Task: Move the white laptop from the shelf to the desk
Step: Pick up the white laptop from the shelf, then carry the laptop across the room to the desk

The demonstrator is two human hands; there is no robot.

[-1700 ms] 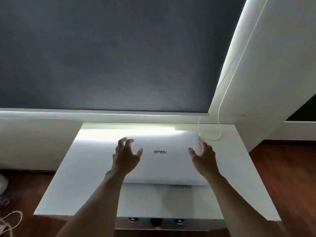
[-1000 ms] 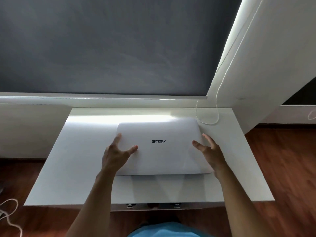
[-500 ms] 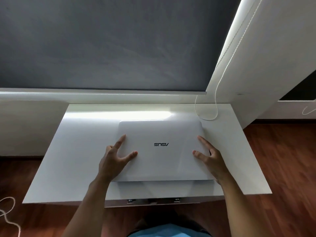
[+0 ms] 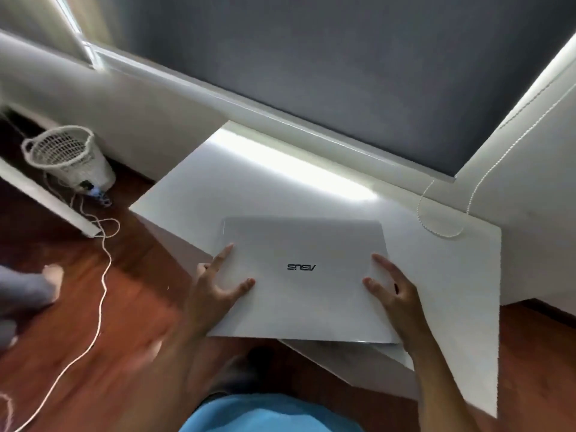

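Both hands grip the closed laptop (image 4: 304, 275) by its sides at frame centre: left hand (image 4: 218, 294) with thumb on the lid, right hand (image 4: 392, 291) likewise, fingers apparently curled beneath, though hidden. Its near edge overhangs the shelf (image 4: 452, 275). Keep it level, thumbs pressing down firmly, and steer clear of the blind cord (image 4: 442, 232) at right and the cable (image 4: 103, 275) on the floor at left.

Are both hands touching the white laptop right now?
Touching. The head view shows the left hand and right hand gripping the white laptop's side edges, thumbs lying on its lid.
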